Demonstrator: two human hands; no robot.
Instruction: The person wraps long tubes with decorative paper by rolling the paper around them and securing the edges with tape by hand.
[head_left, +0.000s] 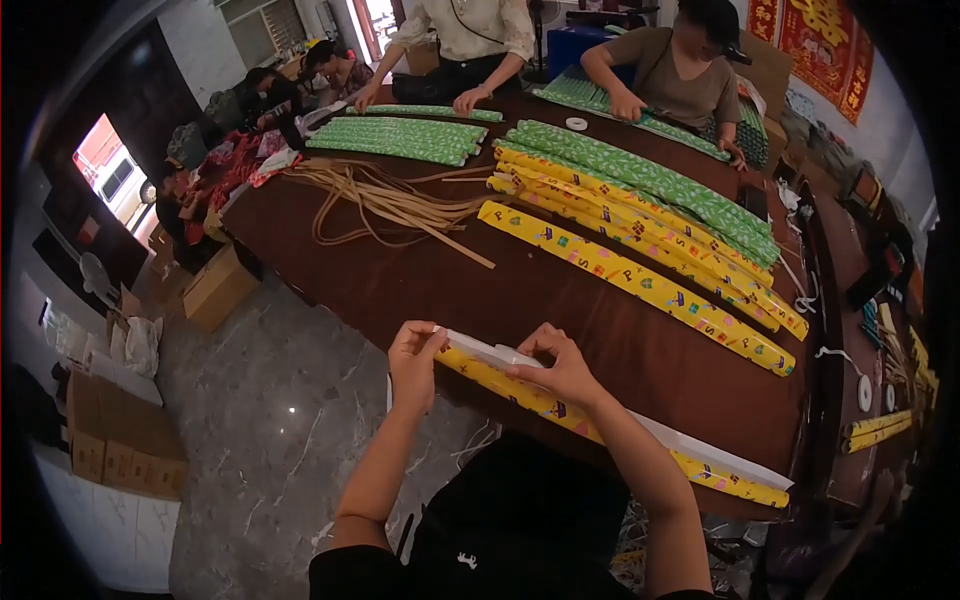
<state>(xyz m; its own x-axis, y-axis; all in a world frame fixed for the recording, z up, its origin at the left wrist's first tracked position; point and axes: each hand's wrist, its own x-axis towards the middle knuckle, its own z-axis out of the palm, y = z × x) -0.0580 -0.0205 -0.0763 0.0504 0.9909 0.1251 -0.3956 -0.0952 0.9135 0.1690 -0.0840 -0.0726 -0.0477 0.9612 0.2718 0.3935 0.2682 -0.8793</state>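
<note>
A yellow patterned wrapping paper roll lies along the table's near edge, its white inner side showing along a loose edge. At the roll's left end, my left hand is closed, pinching the paper between thumb and fingers. My right hand is bent over the roll a little further right, its fingers pinched on the white loose edge. Whether a small strip is also between those fingers I cannot tell. Beyond my hands, another yellow roll rests on the table.
More yellow rolls and green patterned rolls lie across the brown table. Long tan strips are heaped at left. A white tape roll sits farther back. Two people work opposite with green rolls; cardboard boxes stand on the left.
</note>
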